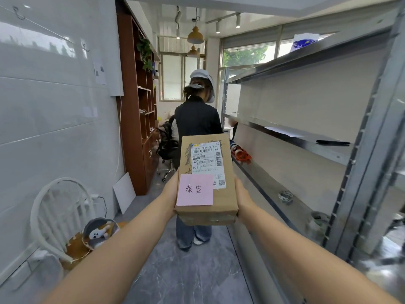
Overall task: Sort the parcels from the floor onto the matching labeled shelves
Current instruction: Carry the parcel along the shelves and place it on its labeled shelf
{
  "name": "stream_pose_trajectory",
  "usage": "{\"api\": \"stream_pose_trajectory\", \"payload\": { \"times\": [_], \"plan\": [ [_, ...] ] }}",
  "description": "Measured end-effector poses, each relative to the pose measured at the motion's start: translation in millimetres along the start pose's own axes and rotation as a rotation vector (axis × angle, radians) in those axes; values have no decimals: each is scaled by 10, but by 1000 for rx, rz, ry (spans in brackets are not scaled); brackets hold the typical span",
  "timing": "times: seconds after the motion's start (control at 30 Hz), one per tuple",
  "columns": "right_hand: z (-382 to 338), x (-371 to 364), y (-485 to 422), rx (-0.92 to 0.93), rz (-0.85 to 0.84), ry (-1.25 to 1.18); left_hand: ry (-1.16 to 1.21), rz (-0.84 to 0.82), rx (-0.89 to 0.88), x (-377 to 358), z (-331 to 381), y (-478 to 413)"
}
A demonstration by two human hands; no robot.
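metal shelf unit point(306, 137) right of aisle | middle shelf: paper sheet point(282, 131), black marker point(333, 143) | lower shelf: tape rolls point(286, 196), orange item point(242, 155) | floor point(192, 270): grey tile

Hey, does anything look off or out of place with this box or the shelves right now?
Slightly. The pink note on the box covers a corner of the shipping label. Tape rolls lie loose on the shelf. Nothing looks damaged.
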State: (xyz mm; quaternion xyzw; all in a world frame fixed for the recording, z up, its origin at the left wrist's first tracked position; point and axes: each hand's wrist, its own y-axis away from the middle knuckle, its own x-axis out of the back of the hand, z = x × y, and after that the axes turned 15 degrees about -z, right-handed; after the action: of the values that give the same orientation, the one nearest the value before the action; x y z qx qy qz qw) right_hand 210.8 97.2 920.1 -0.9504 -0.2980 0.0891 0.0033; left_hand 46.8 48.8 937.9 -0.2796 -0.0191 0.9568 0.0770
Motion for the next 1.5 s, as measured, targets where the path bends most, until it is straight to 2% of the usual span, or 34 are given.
{"api": "stream_pose_trajectory", "payload": {
  "times": [0.1,0.27,0.37,0.47,0.87,1.2,1.37,1.5],
  "plan": [
    [-70,113,62,14,59,13,-1,-16,69,-34,7,-160],
    [-232,192,239,45,213,-53,-156,20,158,36,-107,-613],
    [-185,299,250,95,272,-92,-171,-61,144,-154,-140,-510],
    [-189,328,347,123,343,-113,-126,-134,217,-241,-211,-555],
    [-98,617,1030,143,638,-129,-101,-458,337,-794,-734,-749],
    [-131,766,2079,268,912,-213,-133,-732,517,-1610,-1288,-522],
    [-168,746,2668,337,1066,-152,-85,-845,584,-2082,-1396,-109],
    [-193,670,3182,342,1115,-169,-88,-893,604,-2406,-1528,162]
  ]
}}
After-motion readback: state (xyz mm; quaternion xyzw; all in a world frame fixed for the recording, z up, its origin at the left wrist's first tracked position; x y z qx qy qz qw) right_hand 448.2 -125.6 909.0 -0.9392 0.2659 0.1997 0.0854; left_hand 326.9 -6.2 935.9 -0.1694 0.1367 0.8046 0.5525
